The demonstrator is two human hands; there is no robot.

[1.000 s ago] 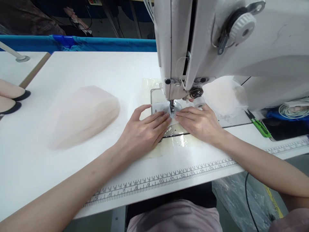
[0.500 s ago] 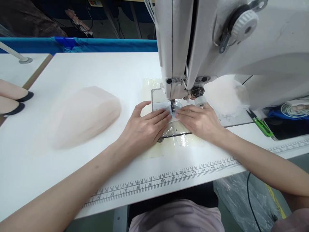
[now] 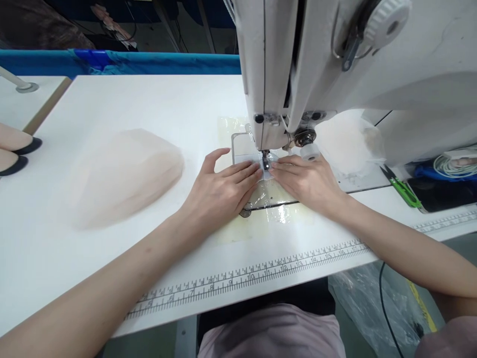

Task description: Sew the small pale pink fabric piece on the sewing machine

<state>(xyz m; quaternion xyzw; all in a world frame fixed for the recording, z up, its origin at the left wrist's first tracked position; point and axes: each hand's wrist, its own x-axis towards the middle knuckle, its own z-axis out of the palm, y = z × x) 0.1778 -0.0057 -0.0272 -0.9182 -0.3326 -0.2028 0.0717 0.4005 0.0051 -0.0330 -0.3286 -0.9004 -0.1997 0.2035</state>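
Note:
My left hand [image 3: 223, 191] lies flat at the left of the presser foot [image 3: 265, 161], fingers stretched and thumb held apart. On the other side, my right hand [image 3: 309, 181] rests flat too, its fingertips pointing in at the foot. Both sets of fingertips press on a small pale, thin piece of fabric [image 3: 266, 175] on the sewing machine [image 3: 278, 74] bed. Much of that fabric is covered by my fingers. A clear plastic film [image 3: 270, 196] lies over the bed plate in front of the foot.
Sheer pale fabric pieces [image 3: 130, 174] lie on the left of the white table [image 3: 156, 99]; another sheer pile [image 3: 346, 141] sits under the machine arm. Green thread snips [image 3: 404, 191] rest beside a dark phone-like slab [image 3: 441, 193]. A printed ruler [image 3: 249, 278] follows the front edge.
The camera view has shifted slightly, so the scene sits a little higher and farther left. Both hands stay flat beside the presser foot with almost no movement.

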